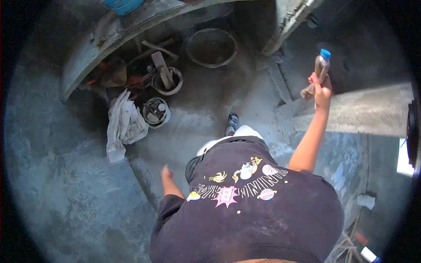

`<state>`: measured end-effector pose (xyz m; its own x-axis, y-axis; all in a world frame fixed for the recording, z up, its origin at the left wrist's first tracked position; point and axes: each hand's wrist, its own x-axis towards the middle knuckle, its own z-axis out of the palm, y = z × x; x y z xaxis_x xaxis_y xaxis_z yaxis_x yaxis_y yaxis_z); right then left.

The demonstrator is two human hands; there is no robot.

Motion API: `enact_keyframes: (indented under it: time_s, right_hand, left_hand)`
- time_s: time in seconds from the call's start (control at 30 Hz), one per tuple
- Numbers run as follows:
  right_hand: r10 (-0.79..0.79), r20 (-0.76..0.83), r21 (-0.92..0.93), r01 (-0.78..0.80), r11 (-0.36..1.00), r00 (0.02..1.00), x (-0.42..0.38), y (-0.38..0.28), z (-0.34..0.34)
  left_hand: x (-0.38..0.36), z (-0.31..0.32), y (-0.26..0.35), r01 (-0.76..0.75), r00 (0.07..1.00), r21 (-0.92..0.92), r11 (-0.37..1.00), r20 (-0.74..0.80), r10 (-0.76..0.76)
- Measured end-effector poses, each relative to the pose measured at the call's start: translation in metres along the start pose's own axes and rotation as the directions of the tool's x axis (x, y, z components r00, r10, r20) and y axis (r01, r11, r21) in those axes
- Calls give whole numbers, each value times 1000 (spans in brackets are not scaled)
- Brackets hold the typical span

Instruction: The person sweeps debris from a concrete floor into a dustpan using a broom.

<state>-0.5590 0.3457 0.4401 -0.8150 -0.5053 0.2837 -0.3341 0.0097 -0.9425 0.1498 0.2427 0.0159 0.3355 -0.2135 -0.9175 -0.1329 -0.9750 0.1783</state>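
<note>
My right hand (323,93) is raised at the upper right, its fingers closed round a plastic bottle (325,65) with a blue cap. The bottle looks brown inside. A brown, stick-like piece (308,92) shows beside it in the same grip; its kind I cannot make out. My left hand (166,173) hangs low beside my body, small in view, with fingers apart and nothing seen in it.
Ahead stand a bucket (178,90) with a board in it, a smaller bucket (164,122) of odds and ends, a white sack (125,120) and a round basin (193,46). A concrete ledge (351,111) lies right; a curved concrete edge (83,59) arches at upper left.
</note>
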Motion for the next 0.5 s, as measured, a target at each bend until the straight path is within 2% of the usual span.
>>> enact_keyframes:
  time_s: [0.03,0.1,0.2,0.23,0.27,0.37,0.43,0.47,0.5]
  right_hand:
    - [-5,4,59,4,998,1000,-14,-10,2]
    - [0,-3,154,1,988,1000,-49,-29,9]
    - [32,21,186,-35,982,999,-99,-55,19]
    - [67,66,118,-75,990,996,-115,-61,18]
    - [104,114,57,-111,992,988,-125,-64,21]
    - [18,257,184,-67,981,966,-173,-73,38]
    - [22,311,277,-113,954,950,-205,-75,43]
    - [-3,335,328,-113,938,942,-216,-73,44]
    - [-9,343,336,-114,935,939,-226,-77,45]
  left_hand:
    - [-1,-7,18,-249,967,-136,959,26,255]
    - [-62,-23,62,-456,889,-96,885,-80,450]
    - [-90,-58,83,-656,754,113,746,56,655]
    - [-106,-69,76,-681,731,29,732,79,678]
    - [-116,-81,63,-702,705,-56,710,83,704]
    - [-97,-112,-12,-701,702,-183,690,-8,712]
    - [-62,-129,-99,-832,554,0,555,-68,830]
    - [-31,-138,-148,-531,837,-148,834,64,544]
    - [-20,-149,-205,-462,883,102,881,142,447]
